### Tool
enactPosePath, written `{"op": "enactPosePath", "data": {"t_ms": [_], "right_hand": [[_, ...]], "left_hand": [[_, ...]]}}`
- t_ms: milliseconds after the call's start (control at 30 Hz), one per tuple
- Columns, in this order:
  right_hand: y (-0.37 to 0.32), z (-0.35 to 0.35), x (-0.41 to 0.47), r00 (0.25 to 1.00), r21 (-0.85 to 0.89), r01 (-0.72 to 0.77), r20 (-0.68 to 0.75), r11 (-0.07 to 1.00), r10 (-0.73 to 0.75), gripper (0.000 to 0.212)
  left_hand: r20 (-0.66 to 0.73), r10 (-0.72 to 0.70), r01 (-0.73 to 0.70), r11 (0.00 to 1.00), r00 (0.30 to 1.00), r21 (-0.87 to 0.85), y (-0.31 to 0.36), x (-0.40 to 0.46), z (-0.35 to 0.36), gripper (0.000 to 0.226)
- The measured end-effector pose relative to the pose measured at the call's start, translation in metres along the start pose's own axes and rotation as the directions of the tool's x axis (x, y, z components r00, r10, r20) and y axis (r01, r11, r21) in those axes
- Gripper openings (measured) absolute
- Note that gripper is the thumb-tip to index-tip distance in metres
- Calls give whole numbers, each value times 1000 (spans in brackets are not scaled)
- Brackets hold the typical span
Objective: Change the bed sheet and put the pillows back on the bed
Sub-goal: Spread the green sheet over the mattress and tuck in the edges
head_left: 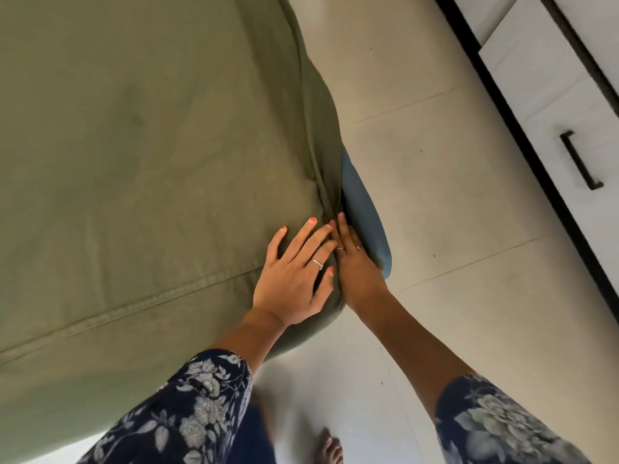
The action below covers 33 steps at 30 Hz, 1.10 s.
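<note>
1. The olive-green cotton bed sheet [134, 162] covers the top of the bed and wraps over the near corner, where a patch of blue mattress side [363, 212] shows uncovered.
2. The left hand [294, 272] lies flat on the sheet at that corner, fingers [310, 229] straight and spread, pressing the cloth down and holding nothing.
3. The right hand [355, 262] is slid edge-on down the side of the corner, its fingers straight against the sheet's gathered edge; whether they hook any cloth out of sight I cannot tell.
4. Likely risk: if the left hand lifts before the edge is tucked, the bunched fabric could spring back and the corner ride up, baring more blue.
5. Pushing the tuck in too hard could drag the sheet across the top, pulling the stitched seam [140, 296] askew and wrinkling the surface.
6. No pillows appear here, so that part seems undone.
7. A bare foot [330, 447] stands on the pale tiled floor [452, 195] close by; loose sheet hanging there might be trodden on.
</note>
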State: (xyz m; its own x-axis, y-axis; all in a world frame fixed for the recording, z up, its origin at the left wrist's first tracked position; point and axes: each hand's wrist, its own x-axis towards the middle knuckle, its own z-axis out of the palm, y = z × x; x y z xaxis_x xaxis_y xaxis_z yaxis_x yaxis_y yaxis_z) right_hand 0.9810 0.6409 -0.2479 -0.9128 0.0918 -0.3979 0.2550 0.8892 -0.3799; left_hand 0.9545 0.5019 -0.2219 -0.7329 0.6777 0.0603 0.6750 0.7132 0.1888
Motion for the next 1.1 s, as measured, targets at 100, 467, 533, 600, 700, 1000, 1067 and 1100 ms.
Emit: {"op": "enactPosePath", "data": {"t_ms": [100, 467, 533, 600, 700, 1000, 1067, 1100], "right_hand": [[-5, -7, 6, 988, -139, -99, 107, 985, 114, 87], [-13, -37, -69, 999, 393, -39, 26, 919, 32, 64], [-18, -36, -61, 955, 506, -273, 243, 819, 169, 102], [-23, -34, -37, 871, 461, -446, 419, 767, 255, 113], [-23, -39, -32, 828, 478, -476, 526, 738, 193, 56], [-30, -157, 61, 907, 780, -372, 192, 503, 374, 14], [-33, -165, 103, 914, 751, -352, 147, 559, 378, 32], [-37, -167, 123, 912, 734, -370, 170, 569, 373, 49]], "left_hand": [[49, -1, 0, 1000, 999, 31, 1, 2, -3, 45], [179, 6, 2, 999, 984, -46, 3, 7, -16, 48], [189, -3, 10, 999, 982, -34, 4, 7, -14, 50], [209, -5, 17, 998, 978, -56, 3, 6, -16, 51], [222, -6, 23, 997, 975, -74, 2, 8, -16, 50], [262, -373, 454, 769, 890, -449, 6, 90, -59, 39], [347, -566, 656, 550, 748, -517, 5, 115, -68, 46], [349, -610, 684, 485, 711, -545, 5, 125, -68, 49]]}}
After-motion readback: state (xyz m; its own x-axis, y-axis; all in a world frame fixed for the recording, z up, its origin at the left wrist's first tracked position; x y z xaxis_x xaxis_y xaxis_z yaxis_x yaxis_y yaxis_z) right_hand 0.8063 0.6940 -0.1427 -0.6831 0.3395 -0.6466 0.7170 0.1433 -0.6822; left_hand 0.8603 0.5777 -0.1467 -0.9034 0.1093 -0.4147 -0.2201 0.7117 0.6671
